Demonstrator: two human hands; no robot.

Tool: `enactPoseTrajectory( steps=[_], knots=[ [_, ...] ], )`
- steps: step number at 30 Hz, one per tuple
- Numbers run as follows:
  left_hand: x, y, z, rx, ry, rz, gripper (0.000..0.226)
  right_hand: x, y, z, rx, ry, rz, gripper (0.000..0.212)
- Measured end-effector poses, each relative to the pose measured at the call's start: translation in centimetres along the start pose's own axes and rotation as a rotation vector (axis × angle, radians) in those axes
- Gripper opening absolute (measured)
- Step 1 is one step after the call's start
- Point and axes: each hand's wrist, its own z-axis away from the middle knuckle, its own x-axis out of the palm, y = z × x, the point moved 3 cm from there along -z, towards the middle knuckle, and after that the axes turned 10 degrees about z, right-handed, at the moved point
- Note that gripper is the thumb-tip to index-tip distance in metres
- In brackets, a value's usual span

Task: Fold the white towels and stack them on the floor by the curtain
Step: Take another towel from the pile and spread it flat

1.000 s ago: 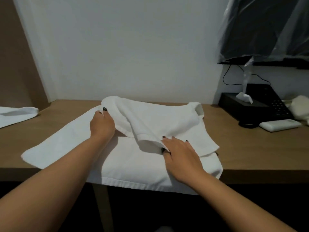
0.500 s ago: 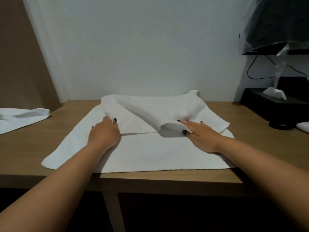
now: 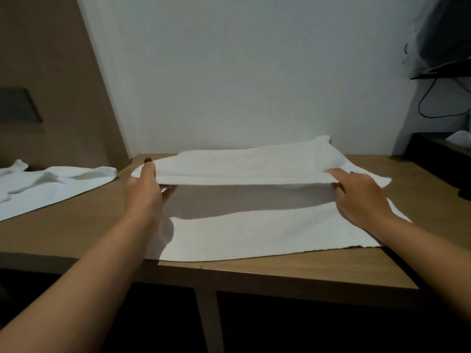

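A white towel [image 3: 254, 233] lies spread on the wooden desk [image 3: 293, 271] in front of me. Its far half is lifted into a flap that hangs a little above the near half and shades it. My left hand [image 3: 146, 189] pinches the flap's left corner. At the flap's right corner, my right hand [image 3: 356, 194] grips the towel edge. A second white towel [image 3: 48, 184] lies rumpled and unfolded at the left, on the desk's left end. Neither the floor nor a curtain is in view.
A brown wall panel [image 3: 51, 72] rises at the left and a white wall [image 3: 242, 72] stands behind the desk. At the right sit a dark box with a tissue [image 3: 438, 154], a black cable [image 3: 433, 105] and a plastic-wrapped screen [image 3: 448, 34]. Dark space lies under the desk.
Both hands moved apart to the corners of the towel's folded-over part and lifted it off the lower layer. The view shifted left, so the items on the right slid toward the frame edge.
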Motion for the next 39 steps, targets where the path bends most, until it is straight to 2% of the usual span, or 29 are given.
enactPoseTrajectory(
  steps=[5, 8, 11, 14, 18, 23, 26, 31, 35, 37, 39],
  knots=[
    [-5.8, -0.3, 2.7, 0.091, -0.161, -0.614, 0.027, -1.7, -0.1, 0.6, -0.137, 0.28, 0.099, 0.031],
    [-6.6, 1.1, 3.7, 0.182, -0.22, -0.704, 0.032, -4.9, -0.4, 0.8, -0.158, 0.44, 0.041, 0.032],
    [-7.1, 1.7, 4.5, 0.256, -0.244, -0.654, 0.033, -8.5, -0.8, 1.9, -0.234, 0.52, -0.004, 0.031],
    [-7.9, 1.9, 4.4, 0.243, -0.277, -0.761, 0.029, -9.3, -0.9, 4.5, -0.285, 0.366, 0.018, 0.034],
    [-8.6, 1.4, 4.1, 0.228, -0.296, -0.954, 0.027, -8.1, -2.2, 8.3, -0.324, 0.051, -0.027, 0.041],
    [-7.5, 1.0, 5.8, 0.225, -0.328, -0.839, 0.015, -7.7, -7.7, 8.2, -0.193, -0.378, -0.342, 0.057],
    [-6.4, 0.4, 6.4, 0.214, -0.331, -0.772, 0.015, -5.8, -9.1, 7.6, -0.251, -0.581, -0.204, 0.073],
    [-5.3, -0.6, 6.0, 0.153, -0.411, -0.828, 0.015, -4.5, -5.4, 6.8, -0.155, -0.692, -0.187, 0.082],
    [-4.5, -1.6, 6.4, 0.112, -0.571, -0.877, 0.024, -4.3, -1.3, 4.6, -0.037, -0.721, -0.295, 0.118],
    [-4.3, -2.1, 6.8, 0.14, -0.618, -0.88, 0.032, -4.0, -0.1, 4.2, -0.03, -0.707, -0.33, 0.114],
    [-4.3, -2.0, 7.0, 0.171, -0.583, -0.825, 0.023, -4.1, 0.4, 3.5, -0.056, -0.722, -0.273, 0.109]
  ],
)
